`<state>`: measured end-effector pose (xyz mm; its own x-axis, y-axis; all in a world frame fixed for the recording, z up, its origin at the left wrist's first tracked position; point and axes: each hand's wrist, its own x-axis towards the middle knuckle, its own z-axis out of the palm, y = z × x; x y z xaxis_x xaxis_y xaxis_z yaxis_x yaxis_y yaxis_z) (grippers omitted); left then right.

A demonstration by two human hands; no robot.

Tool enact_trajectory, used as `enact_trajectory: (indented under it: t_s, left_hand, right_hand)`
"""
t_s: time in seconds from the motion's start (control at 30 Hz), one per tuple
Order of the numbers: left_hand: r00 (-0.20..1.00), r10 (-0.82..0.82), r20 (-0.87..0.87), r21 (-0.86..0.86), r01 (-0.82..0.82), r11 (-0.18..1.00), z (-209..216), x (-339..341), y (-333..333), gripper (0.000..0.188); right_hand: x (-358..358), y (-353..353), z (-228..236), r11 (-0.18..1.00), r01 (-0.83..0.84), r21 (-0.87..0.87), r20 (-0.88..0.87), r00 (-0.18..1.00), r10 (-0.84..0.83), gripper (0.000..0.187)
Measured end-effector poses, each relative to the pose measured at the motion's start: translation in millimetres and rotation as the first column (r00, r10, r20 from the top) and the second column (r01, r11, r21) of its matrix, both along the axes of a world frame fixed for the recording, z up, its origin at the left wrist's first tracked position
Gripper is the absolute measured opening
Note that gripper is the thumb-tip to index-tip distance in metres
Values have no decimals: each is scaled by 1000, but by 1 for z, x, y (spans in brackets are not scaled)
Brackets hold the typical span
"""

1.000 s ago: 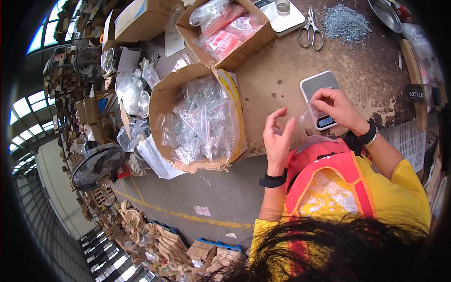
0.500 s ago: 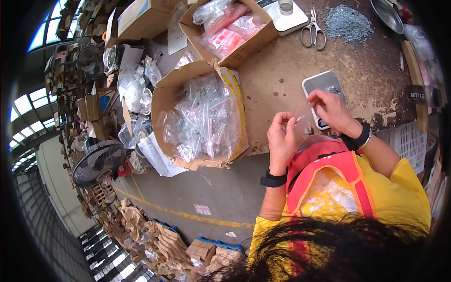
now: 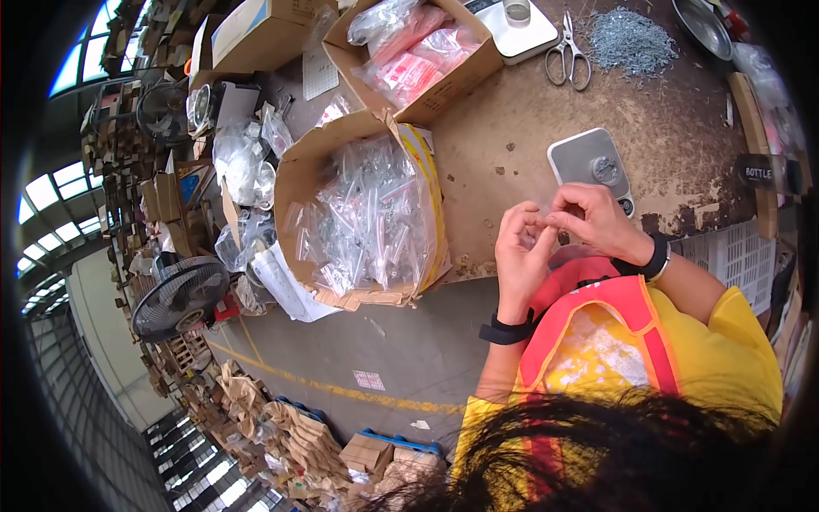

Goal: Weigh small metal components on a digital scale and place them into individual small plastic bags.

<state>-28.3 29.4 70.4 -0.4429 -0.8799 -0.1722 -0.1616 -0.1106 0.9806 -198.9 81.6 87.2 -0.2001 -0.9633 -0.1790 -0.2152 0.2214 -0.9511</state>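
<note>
Close in front of my body, above the table's near edge, my two hands meet fingertip to fingertip. My left hand (image 3: 522, 254) is closed in a pinch, and my right hand (image 3: 600, 220) pinches right beside it. Between them is a small clear plastic bag (image 3: 544, 210), mostly hidden by the fingers; its contents cannot be made out. Just beyond my right hand lies a small digital scale (image 3: 573, 160), with a little round heap of metal pieces (image 3: 606, 171) on its plate.
Left of my hands stands an open carton (image 3: 294, 171) full of clear bags. Behind it, another carton (image 3: 448, 96) holds red-and-clear bags. Scissors (image 3: 569, 61), a pile of small metal screws or nails (image 3: 633, 43), a white scale (image 3: 516, 38) and a metal bowl (image 3: 706, 30) sit at the back.
My hands have come together; my right hand moved down and left, off the scale, uncovering the small metal heap. The clear bag between them is now more hidden.
</note>
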Motion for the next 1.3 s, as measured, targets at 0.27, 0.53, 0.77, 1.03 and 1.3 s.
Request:
enact_trajectory:
  t_s: [0.27, 0.53, 0.77, 1.03, 1.3]
  left_hand:
    - [935, 321, 151, -138, -302, 943, -15, 18, -7, 5]
    - [897, 355, 264, -357, -251, 900, -14, 19, -10, 7]
    - [884, 328, 332, -392, -187, 901, -31, 9, 0, 12]
    - [953, 222, 206, -508, -90, 857, -29, -6, 9, 13]
    - [994, 12, 104, -366, 27, 930, -23, 8, 14, 12]
  right_hand:
    - [-41, 38, -28, 984, -4, -180, -486, 870, -86, 36]
    - [-72, 49, -102, 983, 66, -169, -782, 599, -175, 68]
    - [-23, 27, -20, 997, -73, 4, -151, 986, 73, 61]
    - [-4, 17, -20, 997, -76, -2, 258, 963, 74, 55]
    - [-17, 3, 2, 936, -344, -78, -388, 875, 290, 45]
